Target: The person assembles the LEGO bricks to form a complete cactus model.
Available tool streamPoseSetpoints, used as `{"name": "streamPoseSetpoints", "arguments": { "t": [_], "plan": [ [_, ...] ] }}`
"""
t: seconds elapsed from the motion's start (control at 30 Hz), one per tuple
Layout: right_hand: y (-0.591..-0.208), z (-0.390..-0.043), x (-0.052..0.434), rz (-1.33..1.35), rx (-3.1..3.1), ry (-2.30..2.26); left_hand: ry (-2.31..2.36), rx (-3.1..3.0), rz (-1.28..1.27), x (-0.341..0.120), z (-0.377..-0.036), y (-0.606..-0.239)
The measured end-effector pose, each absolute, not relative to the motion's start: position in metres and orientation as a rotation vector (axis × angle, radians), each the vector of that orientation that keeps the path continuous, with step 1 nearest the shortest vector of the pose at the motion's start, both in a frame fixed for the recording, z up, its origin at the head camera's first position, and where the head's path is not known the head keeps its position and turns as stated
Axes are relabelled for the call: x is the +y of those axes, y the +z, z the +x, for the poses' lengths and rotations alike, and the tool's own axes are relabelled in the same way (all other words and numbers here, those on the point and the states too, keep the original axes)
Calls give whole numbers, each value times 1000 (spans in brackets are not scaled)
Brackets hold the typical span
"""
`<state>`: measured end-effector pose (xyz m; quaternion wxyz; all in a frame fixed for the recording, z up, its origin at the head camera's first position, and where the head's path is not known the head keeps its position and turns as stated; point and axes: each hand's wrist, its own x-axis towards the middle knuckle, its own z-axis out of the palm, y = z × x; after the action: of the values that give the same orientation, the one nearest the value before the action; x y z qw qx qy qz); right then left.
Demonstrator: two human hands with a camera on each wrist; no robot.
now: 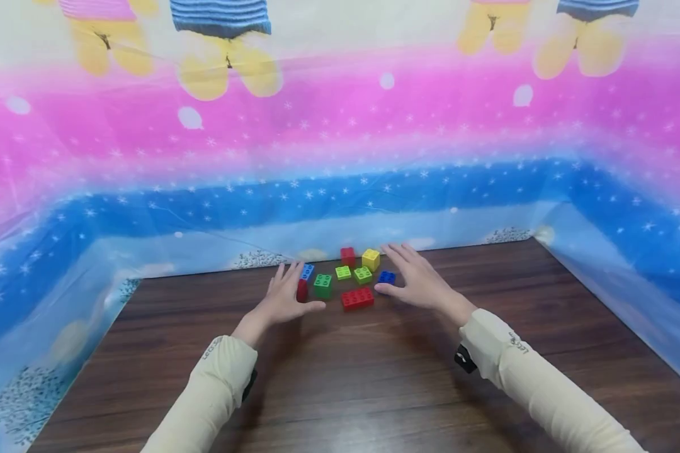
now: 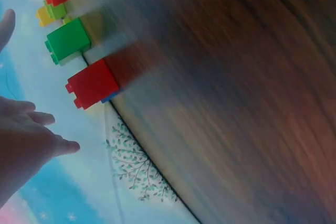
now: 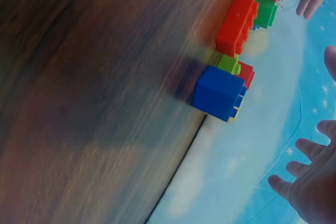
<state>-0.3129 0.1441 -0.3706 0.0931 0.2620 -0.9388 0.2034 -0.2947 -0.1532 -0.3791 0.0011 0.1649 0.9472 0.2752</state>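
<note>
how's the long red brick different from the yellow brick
The long red brick is red and wide, with more studs; the yellow brick is yellow and squarer. The red one lies nearest the person, between both hands; the yellow one sits farther back, by the backdrop. Both are studded toy bricks resting on the wooden table, and neither hand holds them.

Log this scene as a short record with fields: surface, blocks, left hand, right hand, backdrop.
surface: dark wooden table
blocks: a loose cluster of toy bricks near the far edge, among them a long red brick, a green brick, a yellow brick and a blue brick
left hand: left hand open, fingers spread, beside a small red brick
right hand: right hand open, fingers spread, thumb by the blue brick
backdrop: pink and blue starred sheet
</note>
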Motion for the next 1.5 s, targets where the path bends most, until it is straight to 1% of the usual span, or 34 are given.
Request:
{"name": "streamPoseSetpoints", "arguments": {
  "t": [0.2,0.47,0.73,1.13,1.33,1.5],
  "plan": [
    [-374,-313,131,790,-2810,737,960,2951,533,-149,-303,-386],
    [-387,-316,113,819,-2802,874,981,3010,633,-138,-312,-395],
    [-400,-321,100,805,-2838,964,1009,3007,564,-129,-315,-397],
    [-414,-325,89,768,-2881,1115,892,3040,521,-122,-324,-398],
    [-419,-328,90,703,-2890,1239,987,2993,482,-116,-327,-398],
    [-420,-331,89,706,-2897,1266,1081,2955,458,-116,-330,-400]
  ]
}}
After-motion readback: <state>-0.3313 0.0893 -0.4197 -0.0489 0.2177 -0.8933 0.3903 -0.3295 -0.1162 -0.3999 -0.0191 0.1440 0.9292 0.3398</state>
